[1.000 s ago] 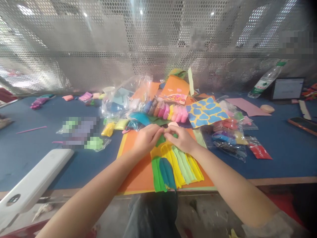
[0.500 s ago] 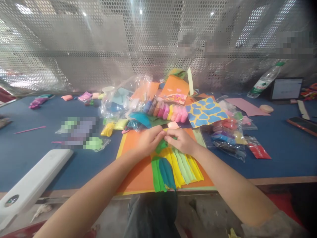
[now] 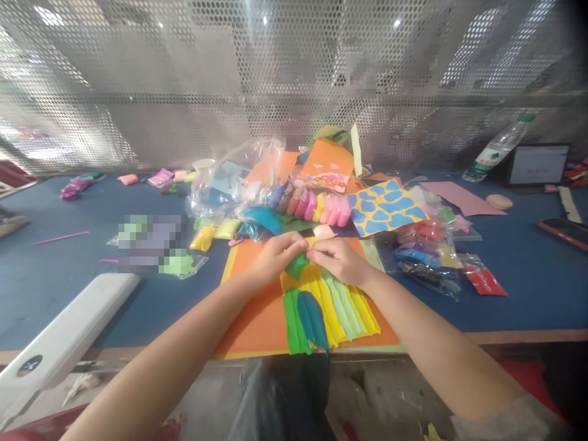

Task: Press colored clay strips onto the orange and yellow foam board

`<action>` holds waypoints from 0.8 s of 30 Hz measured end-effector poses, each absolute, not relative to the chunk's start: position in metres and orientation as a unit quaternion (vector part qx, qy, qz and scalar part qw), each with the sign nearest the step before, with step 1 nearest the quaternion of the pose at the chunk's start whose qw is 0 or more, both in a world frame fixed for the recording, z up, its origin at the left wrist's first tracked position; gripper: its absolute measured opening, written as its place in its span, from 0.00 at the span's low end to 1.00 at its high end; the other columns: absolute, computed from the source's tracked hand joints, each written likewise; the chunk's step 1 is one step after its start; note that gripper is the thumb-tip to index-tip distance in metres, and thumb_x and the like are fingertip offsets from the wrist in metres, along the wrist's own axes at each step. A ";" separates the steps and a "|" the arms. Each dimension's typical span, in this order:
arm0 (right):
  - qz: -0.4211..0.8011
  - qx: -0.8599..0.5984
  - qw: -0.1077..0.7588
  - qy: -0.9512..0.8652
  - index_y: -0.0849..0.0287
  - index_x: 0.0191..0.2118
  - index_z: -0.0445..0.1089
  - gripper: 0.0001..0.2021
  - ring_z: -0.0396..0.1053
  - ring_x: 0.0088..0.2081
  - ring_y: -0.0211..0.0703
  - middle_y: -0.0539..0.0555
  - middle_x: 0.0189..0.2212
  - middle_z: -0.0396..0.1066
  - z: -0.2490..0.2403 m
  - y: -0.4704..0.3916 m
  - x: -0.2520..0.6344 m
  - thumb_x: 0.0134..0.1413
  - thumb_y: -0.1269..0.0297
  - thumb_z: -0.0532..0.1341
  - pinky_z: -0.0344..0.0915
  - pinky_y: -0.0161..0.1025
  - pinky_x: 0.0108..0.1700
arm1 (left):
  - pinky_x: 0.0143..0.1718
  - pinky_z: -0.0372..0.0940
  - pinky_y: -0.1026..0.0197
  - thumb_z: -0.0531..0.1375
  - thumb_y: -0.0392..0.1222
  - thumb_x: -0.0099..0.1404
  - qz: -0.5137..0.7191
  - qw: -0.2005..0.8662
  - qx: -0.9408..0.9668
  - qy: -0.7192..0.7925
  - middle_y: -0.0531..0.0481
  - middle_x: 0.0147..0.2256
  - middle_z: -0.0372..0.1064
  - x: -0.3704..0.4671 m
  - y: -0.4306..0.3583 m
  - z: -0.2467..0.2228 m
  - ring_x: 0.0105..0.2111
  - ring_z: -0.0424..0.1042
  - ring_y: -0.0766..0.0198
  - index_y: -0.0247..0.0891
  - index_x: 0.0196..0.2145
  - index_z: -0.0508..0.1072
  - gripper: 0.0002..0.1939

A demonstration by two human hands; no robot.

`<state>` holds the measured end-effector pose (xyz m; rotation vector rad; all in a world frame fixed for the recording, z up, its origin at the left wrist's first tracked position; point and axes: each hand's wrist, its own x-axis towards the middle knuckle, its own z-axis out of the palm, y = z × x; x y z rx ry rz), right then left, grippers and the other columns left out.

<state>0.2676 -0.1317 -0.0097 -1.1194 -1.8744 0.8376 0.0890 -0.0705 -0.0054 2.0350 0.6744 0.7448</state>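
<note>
My left hand (image 3: 281, 257) and my right hand (image 3: 337, 258) meet fingertip to fingertip over the top of an orange sheet (image 3: 250, 306). Green clay (image 3: 297, 266) hangs below the closed fingers of my left hand, which grip it. My right hand's fingers are pinched together beside it; they hide whatever they hold. Under the hands lies a panel of clay strips: yellow (image 3: 328, 312), pale green (image 3: 345, 306), green (image 3: 295, 321) and a blue-teal piece (image 3: 312, 318).
Behind the sheet are bagged clays (image 3: 321, 207) and a blue-and-yellow patterned card (image 3: 388, 207). A red packet (image 3: 484, 275), phone (image 3: 565, 234) and leaning bottle (image 3: 498, 150) are at right. A white lamp-like device (image 3: 73, 324) stands at left.
The view has shifted slightly. Both hands stay together at nearly the same spot, and more of the green clay shows below my left fingers.
</note>
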 end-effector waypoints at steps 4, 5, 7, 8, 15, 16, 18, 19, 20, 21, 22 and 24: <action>0.336 -0.455 0.368 -0.738 0.58 0.22 0.58 0.16 0.53 0.25 0.34 0.45 0.21 0.55 -0.014 -0.129 0.269 0.58 0.58 0.55 0.48 0.35 0.28 | 0.29 0.55 0.64 0.51 0.50 0.68 0.310 0.375 0.836 0.253 0.54 0.25 0.58 0.088 -0.072 -0.004 0.27 0.59 0.69 0.35 0.23 0.63 0.20; 0.338 -0.456 0.365 -0.737 0.58 0.23 0.59 0.16 0.53 0.25 0.34 0.45 0.21 0.55 -0.015 -0.129 0.268 0.58 0.57 0.56 0.48 0.35 0.28 | 0.29 0.55 0.65 0.51 0.49 0.68 0.311 0.364 0.841 0.254 0.54 0.25 0.57 0.088 -0.072 -0.004 0.27 0.59 0.69 0.35 0.23 0.63 0.20; 0.342 -0.453 0.369 -0.736 0.59 0.23 0.59 0.16 0.53 0.25 0.33 0.45 0.20 0.55 -0.014 -0.129 0.268 0.59 0.57 0.56 0.48 0.35 0.28 | 0.29 0.55 0.65 0.51 0.50 0.68 0.305 0.353 0.844 0.263 0.54 0.25 0.58 0.088 -0.073 -0.003 0.27 0.60 0.68 0.36 0.23 0.63 0.20; 0.345 -0.449 0.374 -0.735 0.59 0.22 0.59 0.17 0.52 0.24 0.33 0.45 0.20 0.54 -0.014 -0.129 0.267 0.59 0.57 0.56 0.47 0.35 0.27 | 0.30 0.56 0.64 0.50 0.50 0.68 0.299 0.357 0.844 0.268 0.53 0.25 0.60 0.088 -0.072 -0.004 0.27 0.61 0.68 0.36 0.23 0.64 0.20; 0.353 -0.440 0.385 -0.730 0.58 0.20 0.54 0.20 0.47 0.22 0.32 0.44 0.19 0.49 -0.012 -0.130 0.265 0.59 0.55 0.56 0.44 0.36 0.25 | 0.33 0.60 0.62 0.45 0.55 0.70 0.281 0.355 0.840 0.298 0.50 0.27 0.68 0.087 -0.070 -0.004 0.30 0.66 0.64 0.35 0.27 0.69 0.25; 0.355 -0.439 0.384 -0.730 0.58 0.20 0.54 0.20 0.47 0.22 0.32 0.44 0.19 0.49 -0.013 -0.129 0.265 0.59 0.55 0.56 0.44 0.36 0.25 | 0.33 0.59 0.62 0.45 0.55 0.70 0.279 0.354 0.842 0.297 0.51 0.27 0.68 0.087 -0.070 -0.004 0.30 0.66 0.64 0.35 0.27 0.69 0.25; 0.353 -0.443 0.383 -0.730 0.58 0.20 0.54 0.20 0.48 0.22 0.32 0.44 0.19 0.49 -0.014 -0.128 0.266 0.60 0.55 0.55 0.45 0.35 0.25 | 0.32 0.59 0.63 0.44 0.55 0.70 0.278 0.343 0.848 0.293 0.51 0.27 0.68 0.086 -0.069 -0.005 0.29 0.66 0.65 0.36 0.28 0.69 0.25; 0.349 -0.447 0.380 -0.730 0.58 0.20 0.54 0.20 0.49 0.22 0.32 0.44 0.19 0.50 -0.014 -0.128 0.266 0.60 0.55 0.54 0.45 0.35 0.25 | 0.31 0.58 0.64 0.44 0.54 0.70 0.280 0.329 0.853 0.292 0.52 0.27 0.67 0.086 -0.068 -0.006 0.29 0.66 0.66 0.36 0.28 0.69 0.25; 0.343 -0.454 0.377 -0.731 0.58 0.20 0.55 0.20 0.50 0.23 0.33 0.44 0.19 0.51 -0.015 -0.128 0.267 0.60 0.55 0.54 0.46 0.35 0.26 | 0.30 0.58 0.64 0.44 0.54 0.71 0.283 0.309 0.860 0.291 0.52 0.26 0.67 0.086 -0.068 -0.007 0.28 0.65 0.66 0.36 0.28 0.69 0.24; 0.338 -0.459 0.372 -0.732 0.58 0.21 0.57 0.19 0.51 0.23 0.33 0.45 0.19 0.53 -0.015 -0.127 0.267 0.60 0.55 0.55 0.47 0.35 0.26 | 0.30 0.57 0.64 0.44 0.53 0.71 0.284 0.285 0.869 0.290 0.52 0.26 0.66 0.085 -0.068 -0.008 0.28 0.65 0.66 0.36 0.27 0.69 0.24; 0.334 -0.464 0.368 -0.733 0.59 0.22 0.59 0.18 0.53 0.24 0.33 0.45 0.20 0.55 -0.015 -0.127 0.267 0.59 0.55 0.55 0.48 0.35 0.27 | 0.30 0.57 0.63 0.44 0.52 0.71 0.281 0.258 0.879 0.284 0.51 0.25 0.66 0.085 -0.068 -0.008 0.27 0.64 0.66 0.36 0.26 0.68 0.24; 0.331 -0.468 0.363 -0.735 0.59 0.25 0.63 0.15 0.57 0.26 0.35 0.46 0.22 0.60 -0.015 -0.127 0.267 0.58 0.56 0.56 0.51 0.34 0.29 | 0.31 0.58 0.62 0.44 0.49 0.71 0.271 0.210 0.901 0.265 0.50 0.25 0.66 0.085 -0.069 -0.009 0.27 0.64 0.65 0.36 0.26 0.68 0.23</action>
